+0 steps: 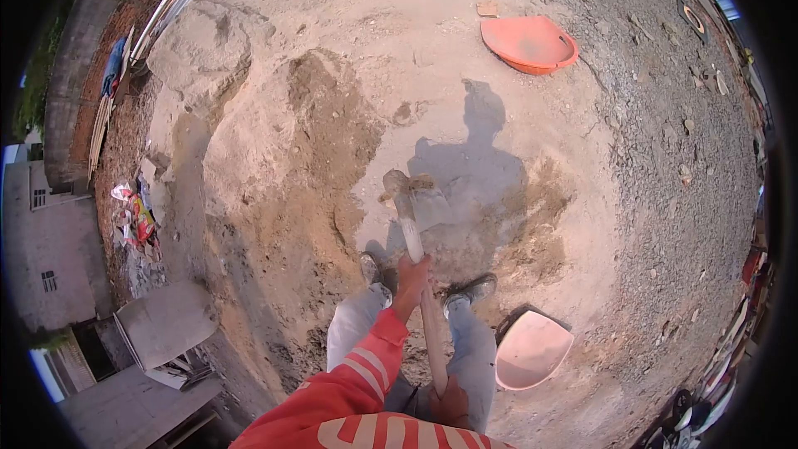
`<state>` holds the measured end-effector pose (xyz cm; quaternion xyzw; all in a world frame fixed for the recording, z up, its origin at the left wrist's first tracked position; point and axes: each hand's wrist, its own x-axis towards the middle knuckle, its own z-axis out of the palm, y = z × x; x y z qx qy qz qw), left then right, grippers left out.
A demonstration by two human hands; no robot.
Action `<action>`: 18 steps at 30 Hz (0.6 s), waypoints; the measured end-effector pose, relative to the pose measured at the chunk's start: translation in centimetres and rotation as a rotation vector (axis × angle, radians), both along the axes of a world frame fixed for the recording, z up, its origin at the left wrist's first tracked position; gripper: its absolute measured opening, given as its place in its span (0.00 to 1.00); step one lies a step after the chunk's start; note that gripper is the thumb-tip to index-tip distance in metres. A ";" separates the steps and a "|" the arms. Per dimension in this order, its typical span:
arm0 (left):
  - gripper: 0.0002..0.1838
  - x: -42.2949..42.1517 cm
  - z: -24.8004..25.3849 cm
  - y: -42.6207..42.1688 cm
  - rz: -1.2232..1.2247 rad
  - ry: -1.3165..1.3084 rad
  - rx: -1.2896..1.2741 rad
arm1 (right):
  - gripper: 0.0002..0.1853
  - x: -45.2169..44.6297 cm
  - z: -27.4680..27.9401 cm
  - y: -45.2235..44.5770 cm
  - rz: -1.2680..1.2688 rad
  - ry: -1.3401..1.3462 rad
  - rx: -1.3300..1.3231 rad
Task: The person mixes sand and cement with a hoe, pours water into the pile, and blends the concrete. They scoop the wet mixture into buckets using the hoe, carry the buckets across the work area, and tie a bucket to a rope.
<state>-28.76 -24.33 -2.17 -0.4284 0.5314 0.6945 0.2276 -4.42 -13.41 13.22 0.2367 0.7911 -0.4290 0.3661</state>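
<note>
A hoe (430, 324) with a long pale wooden handle runs from near my body out to the ground ahead. My left hand (413, 277) is wrapped round the middle of the handle. Close to my waist, my right hand (450, 404) grips its lower end, partly in shadow. The dirt-caked hoe head (405, 186) is at the sandy ground in front of my feet, and its blade is hard to make out against my shadow. A mound of damp brown sand (324, 133) lies ahead and to the left.
An orange scoop-shaped tub (530, 43) lies ahead right; a paler one (534, 352) is beside my right leg. Grey gravel (682, 158) spreads along the right. At left are a grey wheelbarrow-like tub (169, 323), litter (140, 220) and a wall (71, 108).
</note>
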 end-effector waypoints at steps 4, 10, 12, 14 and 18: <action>0.08 -4.3 0.7 -2.7 -0.044 0.053 -0.127 | 0.21 -4.0 -2.8 -3.0 -0.011 -0.088 -0.045; 0.07 -19.0 -0.9 -9.3 -0.079 0.183 -0.040 | 0.21 -17.6 -9.4 -10.9 -0.062 0.123 0.003; 0.07 -27.7 0.0 -10.9 -0.123 0.276 0.007 | 0.21 -23.9 -13.4 -14.0 -0.113 0.256 -0.007; 0.09 -35.5 0.6 -12.4 -0.117 0.398 0.055 | 0.19 -32.4 -14.8 -16.9 -0.175 0.372 0.054; 0.15 -49.9 2.0 -15.5 -0.391 0.718 -0.255 | 0.20 -51.6 -17.2 -20.8 -0.197 0.519 0.092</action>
